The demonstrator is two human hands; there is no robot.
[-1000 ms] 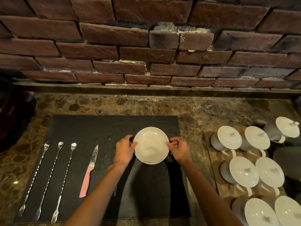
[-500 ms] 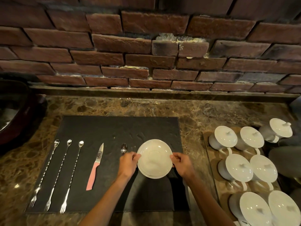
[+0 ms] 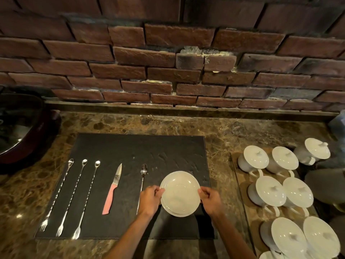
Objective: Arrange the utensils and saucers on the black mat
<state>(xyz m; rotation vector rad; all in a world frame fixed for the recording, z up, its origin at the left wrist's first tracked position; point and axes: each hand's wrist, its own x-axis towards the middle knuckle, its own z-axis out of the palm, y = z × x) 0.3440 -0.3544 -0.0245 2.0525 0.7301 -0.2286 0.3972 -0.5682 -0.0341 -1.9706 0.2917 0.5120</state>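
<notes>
White saucers point(image 3: 180, 193), pinched at 9 and 3 o'clock by the left hand point(image 3: 150, 200) and right hand point(image 3: 211, 200), have slid nearer on the mat point(image 3: 149, 150), uncovering a spoon point(image 3: 142, 182); nearly placed.

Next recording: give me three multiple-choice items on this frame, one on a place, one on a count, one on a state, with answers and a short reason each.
1. Where does the pink-handled knife lie?
A. on the black mat
B. on the bare counter
C. on the saucers

2. How many long twisted bar forks lie on the mat's left part?
A. two
B. three
C. five

3. How are the stacked saucers held?
A. by the left hand alone
B. by nobody
C. by the left hand and the right hand, at opposite rims

Answers: 1 A, the knife rests on the mat between forks and spoon. 2 B, three lie side by side. 3 C, fingers of each hand grip a rim.
</notes>
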